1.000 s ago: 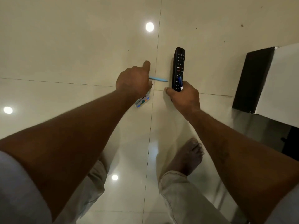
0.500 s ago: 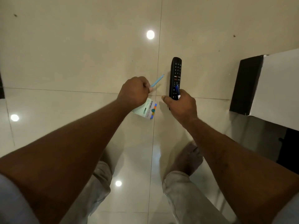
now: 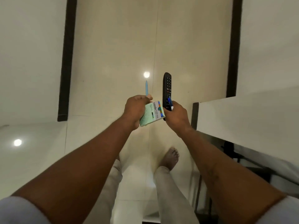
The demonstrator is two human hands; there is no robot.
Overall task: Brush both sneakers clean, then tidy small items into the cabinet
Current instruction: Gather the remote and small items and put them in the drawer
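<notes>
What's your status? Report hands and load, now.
Left hand grips light-blue pen and green box. Right hand grips remote and dark-blue pen. Tiled floor ahead, white furniture at right.

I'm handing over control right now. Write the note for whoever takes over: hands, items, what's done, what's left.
Left hand: grips a pale green cardboard Camlin lead box and a light blue pen; the pen points away from the body.
Right hand: grips a black TV remote control with a dark blue pen pinned against it.
All four items are held above the glossy tiled floor.
Done: small items are gathered in hand. The sneakers are not in view, so the brushing cannot be checked.
Left: put the items into the cabinet, which I cannot identify in this view.
</notes>
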